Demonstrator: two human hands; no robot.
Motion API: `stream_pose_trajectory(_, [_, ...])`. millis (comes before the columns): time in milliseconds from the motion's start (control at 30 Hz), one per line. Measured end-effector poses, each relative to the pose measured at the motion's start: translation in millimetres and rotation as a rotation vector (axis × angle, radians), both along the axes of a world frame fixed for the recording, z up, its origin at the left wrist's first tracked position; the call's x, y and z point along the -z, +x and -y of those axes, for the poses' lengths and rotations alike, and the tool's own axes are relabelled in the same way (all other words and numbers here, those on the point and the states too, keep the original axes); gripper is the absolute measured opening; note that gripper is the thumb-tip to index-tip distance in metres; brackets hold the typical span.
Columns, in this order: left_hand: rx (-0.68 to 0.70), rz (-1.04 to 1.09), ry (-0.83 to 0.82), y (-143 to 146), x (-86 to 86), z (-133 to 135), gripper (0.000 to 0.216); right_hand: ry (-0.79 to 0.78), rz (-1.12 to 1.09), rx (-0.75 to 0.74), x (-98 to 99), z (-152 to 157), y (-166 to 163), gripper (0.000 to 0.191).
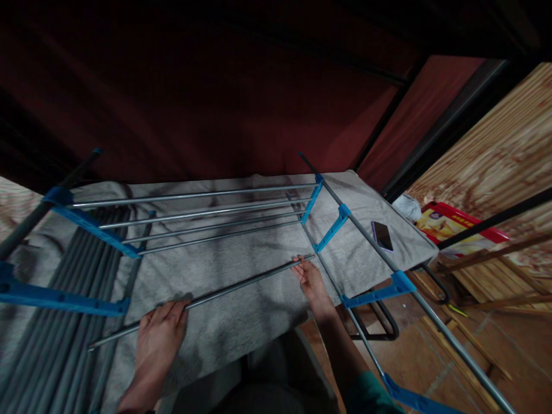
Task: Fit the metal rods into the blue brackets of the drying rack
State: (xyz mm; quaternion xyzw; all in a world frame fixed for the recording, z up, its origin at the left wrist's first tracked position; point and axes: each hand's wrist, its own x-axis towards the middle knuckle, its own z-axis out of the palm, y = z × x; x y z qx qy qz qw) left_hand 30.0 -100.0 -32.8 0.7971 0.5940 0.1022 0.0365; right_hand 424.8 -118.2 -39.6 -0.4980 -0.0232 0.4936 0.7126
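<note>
A thin grey metal tube lies slantwise in both my hands, just above the grey cloth. My left hand is wrapped over it near its left end. Toward the other end, the fingers of my right hand pinch it. Beyond the tube stands a partly assembled rack. Several crosswise tubes join its left blue bracket to the right blue bracket. More blue brackets sit along the side poles, among them one on the right and one at the left.
Several loose tubes lie side by side on the grey cloth at left. A phone rests on the cloth at right. The rack's long right pole reaches past the table edge. Beyond are a red-and-yellow box and wooden slatted furniture.
</note>
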Motion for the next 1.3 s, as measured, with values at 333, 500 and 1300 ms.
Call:
stream_pose_trajectory(333, [-0.043, -0.024, 0.08, -4.8, -3.0, 4.5, 0.046, -0.018, 0.033, 0.009, 7.9, 1.9, 12.3, 0.024])
stream_pose_trajectory(500, [-0.1, -0.041, 0.082, -9.6, -1.9, 7.4, 0.047, -0.012, 0.073, 0.026, 15.2, 2.7, 17.5, 0.033])
stream_pose_trajectory(1300, [-0.261, -0.111, 0.082, -9.2, 2.6, 30.4, 0.042, 0.107, 0.18, -0.064, 62.1, 12.6, 42.2, 0.025])
